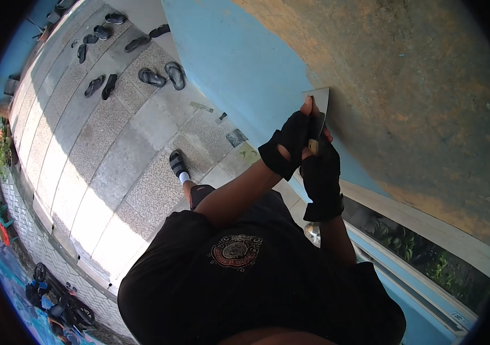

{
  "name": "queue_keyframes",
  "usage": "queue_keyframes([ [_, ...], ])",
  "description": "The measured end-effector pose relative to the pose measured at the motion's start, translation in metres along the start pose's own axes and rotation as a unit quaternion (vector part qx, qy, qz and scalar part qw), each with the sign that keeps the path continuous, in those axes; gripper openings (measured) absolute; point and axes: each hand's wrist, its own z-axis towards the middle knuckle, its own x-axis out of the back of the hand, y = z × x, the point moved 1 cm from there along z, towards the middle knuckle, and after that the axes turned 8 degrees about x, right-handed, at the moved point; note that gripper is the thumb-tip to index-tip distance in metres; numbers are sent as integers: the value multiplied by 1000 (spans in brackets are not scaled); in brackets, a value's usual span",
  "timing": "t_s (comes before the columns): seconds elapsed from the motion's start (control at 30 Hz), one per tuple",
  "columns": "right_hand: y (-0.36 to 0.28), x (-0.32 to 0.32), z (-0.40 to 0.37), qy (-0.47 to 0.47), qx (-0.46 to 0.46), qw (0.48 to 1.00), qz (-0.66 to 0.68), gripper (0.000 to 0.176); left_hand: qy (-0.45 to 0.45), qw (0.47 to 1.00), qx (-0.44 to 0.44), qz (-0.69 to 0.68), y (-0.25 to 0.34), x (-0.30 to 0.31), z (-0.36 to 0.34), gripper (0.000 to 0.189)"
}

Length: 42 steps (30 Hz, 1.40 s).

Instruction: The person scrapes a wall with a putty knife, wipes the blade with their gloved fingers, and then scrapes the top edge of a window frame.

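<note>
Both my hands, in black fingerless gloves, are closed around a putty knife (321, 102) in front of the wall. Its broad metal blade points up at the boundary between blue paint (233, 63) and a bare, brownish patch (406, 103). My left hand (292, 141) grips from the left side, its thumb or finger reaching up along the blade. Below and to the right, my right hand (322, 172) wraps the handle end, which is mostly hidden by the gloves. Whether the blade's edge touches the wall cannot be made out.
Several dark sandals (152, 77) lie on the tiled floor (135, 132). Near the wall's foot are a small dark-ended tool (222, 117) and a grey block (236, 138). A window (423, 247) opens at lower right. A motorcycle (61, 305) stands at lower left.
</note>
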Motion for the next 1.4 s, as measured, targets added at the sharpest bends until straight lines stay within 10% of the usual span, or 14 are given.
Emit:
queue_keyframes([
  [0.6,-7,-1,6,-73,-73,993,-56,35,13,1000,17,11,5,5,-1,65],
  [0.77,-6,-9,-2,36,43,998,-31,28,-13,1000,25,13,9,2,-5,57],
  [0.97,-5,2,-9,-27,-68,996,-57,27,8,998,32,50,3,-4,-13,66],
  [1.07,2,-7,-1,13,85,991,-104,22,18,998,13,55,16,-1,-3,66],
  [1.4,-4,-4,15,-98,-90,989,-59,27,44,999,11,-14,18,1,0,64],
])
